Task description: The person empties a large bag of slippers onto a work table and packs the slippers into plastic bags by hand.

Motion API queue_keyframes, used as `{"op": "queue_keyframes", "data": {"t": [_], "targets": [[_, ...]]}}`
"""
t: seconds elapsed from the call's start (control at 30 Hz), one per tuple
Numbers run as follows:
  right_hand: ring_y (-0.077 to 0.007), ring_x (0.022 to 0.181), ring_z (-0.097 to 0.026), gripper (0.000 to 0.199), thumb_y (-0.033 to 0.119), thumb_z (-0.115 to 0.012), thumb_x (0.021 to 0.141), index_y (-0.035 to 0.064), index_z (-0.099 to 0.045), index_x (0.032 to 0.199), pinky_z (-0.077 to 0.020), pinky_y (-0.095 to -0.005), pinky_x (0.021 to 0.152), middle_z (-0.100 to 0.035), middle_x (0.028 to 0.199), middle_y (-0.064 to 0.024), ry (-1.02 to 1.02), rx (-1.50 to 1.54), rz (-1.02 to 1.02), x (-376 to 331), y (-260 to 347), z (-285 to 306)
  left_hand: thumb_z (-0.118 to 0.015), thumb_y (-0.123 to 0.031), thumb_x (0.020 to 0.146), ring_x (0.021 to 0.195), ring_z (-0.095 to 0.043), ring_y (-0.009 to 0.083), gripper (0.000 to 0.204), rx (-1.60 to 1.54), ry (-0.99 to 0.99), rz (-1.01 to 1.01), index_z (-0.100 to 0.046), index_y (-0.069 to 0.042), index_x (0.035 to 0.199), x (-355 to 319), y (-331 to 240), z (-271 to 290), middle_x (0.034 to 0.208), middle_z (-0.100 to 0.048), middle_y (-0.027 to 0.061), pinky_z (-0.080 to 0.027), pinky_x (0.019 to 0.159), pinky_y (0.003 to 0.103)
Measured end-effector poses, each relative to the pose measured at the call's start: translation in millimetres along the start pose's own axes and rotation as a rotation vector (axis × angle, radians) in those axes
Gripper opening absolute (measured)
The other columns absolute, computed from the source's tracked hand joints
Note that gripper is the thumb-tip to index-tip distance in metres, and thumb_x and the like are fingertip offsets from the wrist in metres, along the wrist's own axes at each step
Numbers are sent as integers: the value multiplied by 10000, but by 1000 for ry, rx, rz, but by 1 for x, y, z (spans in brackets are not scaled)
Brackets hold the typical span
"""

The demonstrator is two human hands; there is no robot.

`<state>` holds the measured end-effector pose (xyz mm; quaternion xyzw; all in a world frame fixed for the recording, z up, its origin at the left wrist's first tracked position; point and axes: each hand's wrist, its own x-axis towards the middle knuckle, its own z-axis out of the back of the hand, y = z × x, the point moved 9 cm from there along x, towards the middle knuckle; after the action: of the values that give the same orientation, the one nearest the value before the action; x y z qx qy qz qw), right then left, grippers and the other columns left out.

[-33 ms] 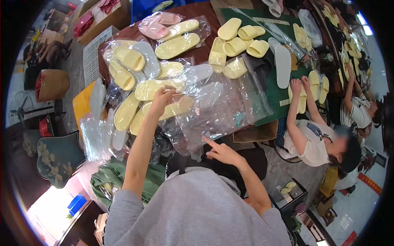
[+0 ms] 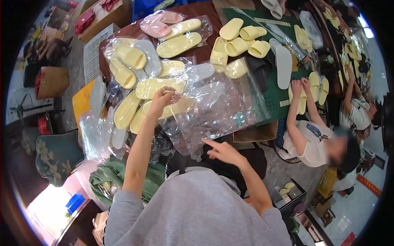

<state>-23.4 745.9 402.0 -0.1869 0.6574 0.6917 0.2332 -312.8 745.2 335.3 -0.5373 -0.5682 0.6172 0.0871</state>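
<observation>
A large clear plastic bag (image 2: 221, 110) lies creased over the near middle of the table, with pale grey shapes showing through it. My left hand (image 2: 163, 100) has its fingers pinched together at the bag's left part, above yellow slippers (image 2: 159, 87); the film between the fingertips is hard to see. Near the bag's front edge is my right hand (image 2: 225, 152), index finger stretched out toward the film and the other fingers loosely bent. Nothing shows in this hand. More yellow slippers (image 2: 128, 107) lie left of my left hand, partly under film.
Bagged pink slippers (image 2: 158, 28) and loose yellow slippers (image 2: 237, 47) are farther back. A grey slipper (image 2: 283, 67) rests on the green mat (image 2: 283, 24). At the right, a co-worker (image 2: 308, 135) handles yellow slippers. Stacked clear bags (image 2: 93, 135) hang near the left edge.
The bag's film has sunk and creased a little differently at its far right side. Both hands keep nearly the same pose.
</observation>
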Motion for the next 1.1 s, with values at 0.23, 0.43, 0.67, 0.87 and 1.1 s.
{"op": "queue_keyframes", "data": {"t": [0.23,0.43,0.67,0.87,1.1], "targets": [[-330,1265,-377,666,145,-667,778,147,-373,1376,-309,-452,1035,-456,1332,-128,-546,-667,326,69,88,91,-520,-123,915,848,-659,207,199,-60,64,73,-548,4,1065,-43,71,52,948,-655,139,-537,725,275],[-342,1252,-383,1004,217,-766,690,246,-121,1460,-204,-623,1044,-486,1285,-100,-225,-1052,275,177,33,50,-499,-105,933,951,-629,213,179,-264,-52,70,-540,8,1066,-74,141,47,1014,-628,124,-528,831,336],[-305,1074,-502,296,118,-705,696,98,-576,961,-304,-546,993,-563,1079,-79,-143,-965,248,226,-15,25,-602,-77,836,840,-586,181,85,125,-618,-12,-609,-2,877,-110,194,93,941,-622,89,-472,696,279],[-274,1036,-502,151,98,-675,698,81,-590,822,-328,-540,971,-555,997,-99,-217,-959,513,236,16,2,-638,-65,778,1076,-476,239,92,650,-1031,-256,-610,-34,860,-135,158,117,1137,-495,169,-455,827,323],[-294,947,-523,229,59,-646,717,95,-557,924,-382,-454,933,-523,883,-90,-180,-964,551,221,41,1,-648,-13,785,829,-513,146,410,77,-992,-185,-451,-4,1144,-137,156,112,904,-525,57,-421,770,260]]}}
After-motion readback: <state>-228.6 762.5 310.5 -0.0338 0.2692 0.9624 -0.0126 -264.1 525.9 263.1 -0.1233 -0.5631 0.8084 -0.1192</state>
